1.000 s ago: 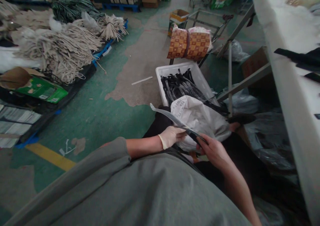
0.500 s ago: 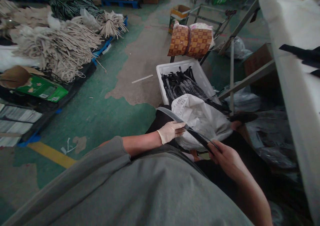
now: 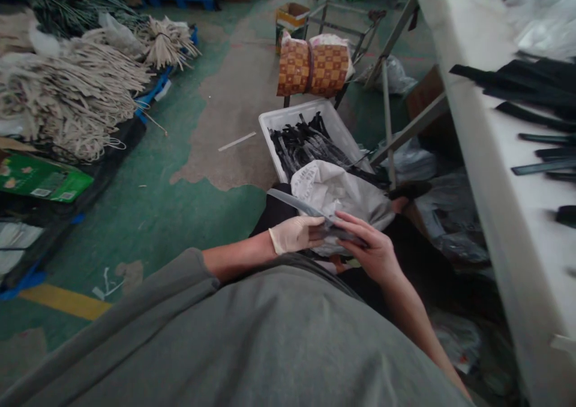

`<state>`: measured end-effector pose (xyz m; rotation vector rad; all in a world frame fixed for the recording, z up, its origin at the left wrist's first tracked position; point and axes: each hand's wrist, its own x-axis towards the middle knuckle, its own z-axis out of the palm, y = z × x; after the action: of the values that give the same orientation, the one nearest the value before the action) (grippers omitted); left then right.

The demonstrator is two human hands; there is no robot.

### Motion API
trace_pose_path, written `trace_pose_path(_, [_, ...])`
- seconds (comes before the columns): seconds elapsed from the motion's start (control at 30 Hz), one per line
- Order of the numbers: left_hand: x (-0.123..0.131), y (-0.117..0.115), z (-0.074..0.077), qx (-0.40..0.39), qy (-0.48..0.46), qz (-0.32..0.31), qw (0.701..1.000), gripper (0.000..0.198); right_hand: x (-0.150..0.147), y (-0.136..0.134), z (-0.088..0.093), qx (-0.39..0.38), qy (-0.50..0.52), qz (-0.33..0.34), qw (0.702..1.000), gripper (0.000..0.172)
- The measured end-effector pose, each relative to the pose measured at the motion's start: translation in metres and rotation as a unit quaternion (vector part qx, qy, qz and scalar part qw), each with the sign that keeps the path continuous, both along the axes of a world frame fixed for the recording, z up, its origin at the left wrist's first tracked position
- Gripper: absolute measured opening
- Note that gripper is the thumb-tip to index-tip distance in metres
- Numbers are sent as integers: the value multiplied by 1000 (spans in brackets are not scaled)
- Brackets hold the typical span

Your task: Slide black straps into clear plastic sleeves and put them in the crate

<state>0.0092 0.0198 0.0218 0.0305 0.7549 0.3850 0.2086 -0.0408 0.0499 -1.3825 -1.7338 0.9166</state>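
My left hand (image 3: pixel 297 234), in a pale glove, grips a long dark strip (image 3: pixel 288 200) whose greyish end sticks out up and to the left. Close beside it, my bare right hand (image 3: pixel 369 245) is closed around the strip's other part, fingers toward the left hand. Under both hands a white woven sack (image 3: pixel 342 188) lies across my lap. Just beyond it stands a white plastic crate (image 3: pixel 345 132) holding many black strips (image 3: pixel 310 143). Whether the strip is one layer or folded, I cannot tell.
At right runs a white-covered table (image 3: pixel 481 137) with several black strips (image 3: pixel 535 89) on it. A checkered roll (image 3: pixel 312 68) rests on a metal frame behind the crate. Bundles of beige cord (image 3: pixel 67 89) lie on a pallet at left. Plastic bags (image 3: pixel 450 221) sit under the table.
My right hand has moved left along the strip, close to my left hand. The view has turned right, showing more of the table and its black strips.
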Motion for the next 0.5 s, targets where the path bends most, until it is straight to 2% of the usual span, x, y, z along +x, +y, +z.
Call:
trace_pose_path(0.07, [3, -6, 1, 2, -43, -20, 999, 14, -10, 6, 2, 36, -5, 23, 999, 30])
trace_pose_path(0.13, [3, -10, -2, 5, -73, -30, 997, 19, -13, 10, 6, 41, 1, 0, 999, 26])
trace_pose_path(0.23, [-7, -2, -14, -17, -73, 0, 997, 31, -1, 4, 17, -37, 27, -48, 998, 15])
trace_pose_path(0.33, [-31, 30, -29, -53, 40, 163, 984, 38, 30, -16, 31, -130, 56, -83, 986, 14])
trace_pose_path(0.43, [-58, 71, -37, -33, 146, 331, 932, 40, 62, -41, 39, -176, 82, -68, 979, 25])
trace_pose_path(0.5, [-68, 91, -36, 1, 167, 387, 907, 35, 76, -51, 38, -196, 85, -55, 975, 33])
